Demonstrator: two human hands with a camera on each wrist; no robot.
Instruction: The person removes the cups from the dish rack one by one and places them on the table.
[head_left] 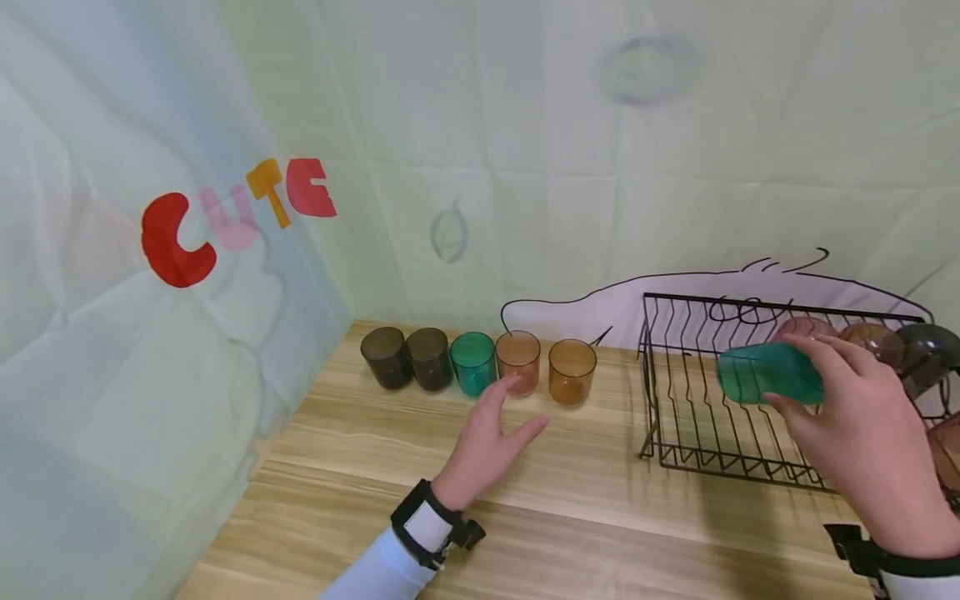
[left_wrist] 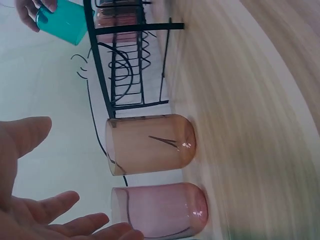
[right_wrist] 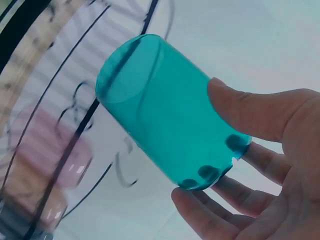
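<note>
Over the wire rack (head_left: pixel 716 427): I have the teal cup (head_left: pixel 768 374) tilted, pinched in my right hand (head_left: pixel 862 417).
Left of the rack: my left hand (head_left: pixel 483 446), thumb and fingers apart, near the pink cup (head_left: pixel 519 357) on the desk (head_left: pixel 577 508).

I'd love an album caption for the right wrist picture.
A right hand grips a teal cup near its base, a pink cup and an amber cup behind.

Seemingly a makeshift booth: 2 printed cloth walls (head_left: pixel 562 217), wood-grain tabletop (head_left: pixel 360 467), wire rack (head_left: pixel 735 467).
</note>
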